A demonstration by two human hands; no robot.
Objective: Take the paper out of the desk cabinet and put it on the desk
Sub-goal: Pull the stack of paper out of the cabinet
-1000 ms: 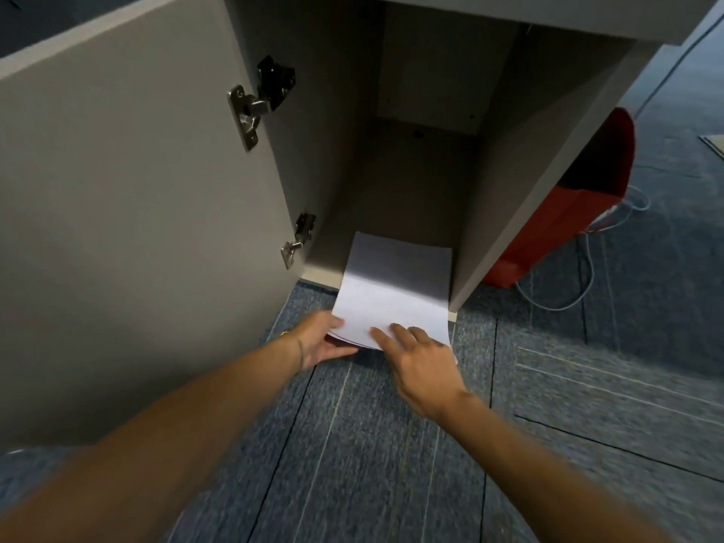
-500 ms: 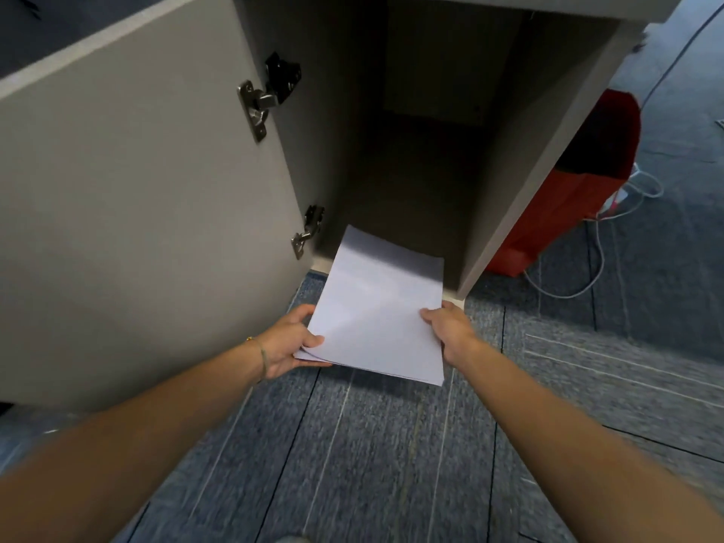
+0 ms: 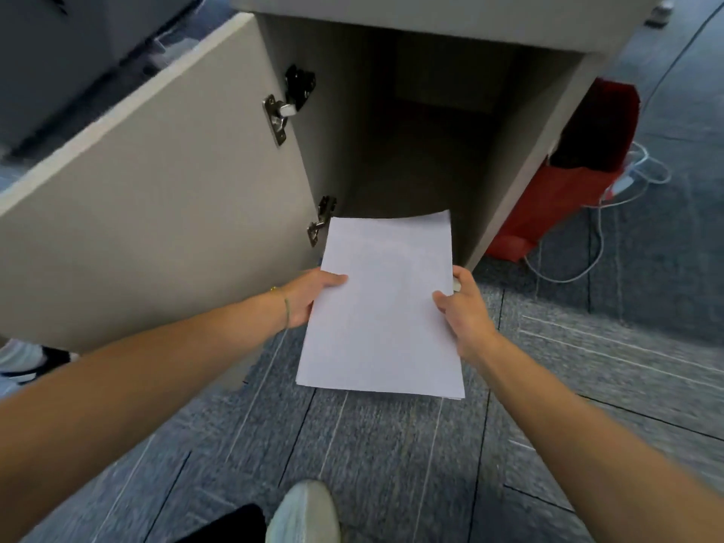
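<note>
Head view, nearest first: at the bottom centre of the frame a pale shoe [image 3: 303, 511] stands on the grey carpet [image 3: 391, 464], which suggests the person is bending or stepping back from the furniture. Two bare forearms run up from the lower corners toward the middle. The left hand [image 3: 309, 297], with a thin band at the wrist, pinches the left long edge of the paper [image 3: 382, 307], thumb on top and the other fingers hidden beneath. The right hand [image 3: 466, 311] is closed on the opposite edge the same way. Holding both sides probably keeps the thin stack flat and the sheets together; its near edge shows several layers, and the far edge bows up a little.

The paper sits at the centre of the frame, held above the carpet, its far end just before the mouth of the desk cabinet [image 3: 423, 150]. I judge it to be clear of the shelf, though overlap makes that hard to confirm. Behind it the cabinet interior is dark and looks bare. Its door [image 3: 156, 197] stands swung wide to the left, two metal hinges showing, so the opening is unobstructed. At the upper right a red bag [image 3: 568, 190] and white cables [image 3: 587, 237] lie on the floor. Along the top edge runs the desk [image 3: 431, 13], where the paper must go; lifting it there remains.
</note>
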